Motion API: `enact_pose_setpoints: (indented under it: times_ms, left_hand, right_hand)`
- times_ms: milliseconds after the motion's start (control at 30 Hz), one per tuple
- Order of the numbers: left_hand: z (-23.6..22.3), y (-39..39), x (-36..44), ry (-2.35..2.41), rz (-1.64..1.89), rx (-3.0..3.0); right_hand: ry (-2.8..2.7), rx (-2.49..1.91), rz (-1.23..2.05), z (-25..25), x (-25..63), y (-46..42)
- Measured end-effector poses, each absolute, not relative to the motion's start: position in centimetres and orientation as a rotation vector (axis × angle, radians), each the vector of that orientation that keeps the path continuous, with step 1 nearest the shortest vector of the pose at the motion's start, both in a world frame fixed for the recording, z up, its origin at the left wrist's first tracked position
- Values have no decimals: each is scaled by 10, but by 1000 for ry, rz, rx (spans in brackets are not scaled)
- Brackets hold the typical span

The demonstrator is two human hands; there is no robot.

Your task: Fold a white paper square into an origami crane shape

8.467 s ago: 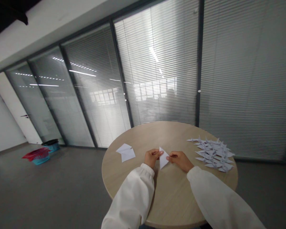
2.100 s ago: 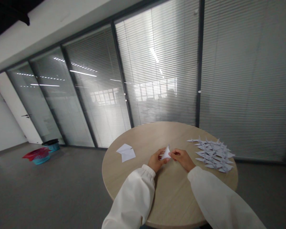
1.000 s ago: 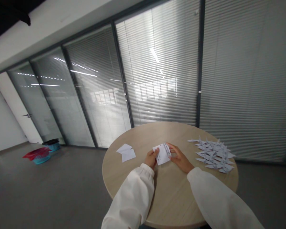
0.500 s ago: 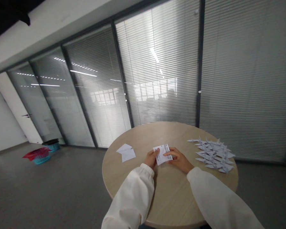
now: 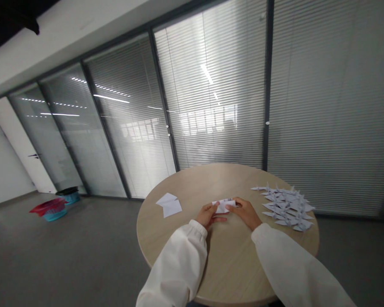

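Between my hands is a small white sheet of paper [image 5: 223, 207], bent over so that its near part shows blank and a strip of dark print shows along the far edge. My left hand [image 5: 208, 214] pinches its left end, thumb on top and some fingers stretched out beneath. At the right end, my right hand [image 5: 245, 212] grips the paper with the thumb on the near face and the fingers behind. To the left, white paper squares [image 5: 170, 205] lie on the table. On the right sits a cluster of folded paper cranes [image 5: 289, 208].
The round wooden table [image 5: 233, 264] stands before a glass partition with blinds [image 5: 211, 140]. On the floor at the left are a blue bin with a red liner [image 5: 53, 209] and another with a black liner [image 5: 69, 195]. A white door [image 5: 28, 149] is beyond them.
The printed sheet, held flat half a second ago, is now bent over into a narrower strip with its blank side showing. Both hands have shifted slightly, still holding its ends.
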State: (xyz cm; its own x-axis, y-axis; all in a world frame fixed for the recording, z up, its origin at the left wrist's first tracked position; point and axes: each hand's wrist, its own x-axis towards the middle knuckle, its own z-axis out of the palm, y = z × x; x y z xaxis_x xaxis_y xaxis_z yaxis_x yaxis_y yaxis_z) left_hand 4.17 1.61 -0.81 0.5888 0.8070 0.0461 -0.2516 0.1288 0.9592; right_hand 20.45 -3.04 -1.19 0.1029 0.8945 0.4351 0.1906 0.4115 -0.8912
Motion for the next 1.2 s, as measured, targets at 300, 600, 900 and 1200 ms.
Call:
enact_pose_setpoints:
  times_ms: [300, 600, 900, 1200]
  left_hand:
    - [-4, 11, 43, 533, 810, 1375]
    - [-7, 13, 45, 624, 870, 1461]
    - [-9, 14, 45, 634, 897, 1509]
    - [-10, 15, 46, 639, 902, 1544]
  right_hand:
    - [-1368, -1095, 604, -17, 206, -27]
    - [-1339, -1019, 648, -16, 204, -27]
    - [-1332, -1033, 681, -14, 204, -29]
    - [-1374, -1037, 657, -14, 204, -30]
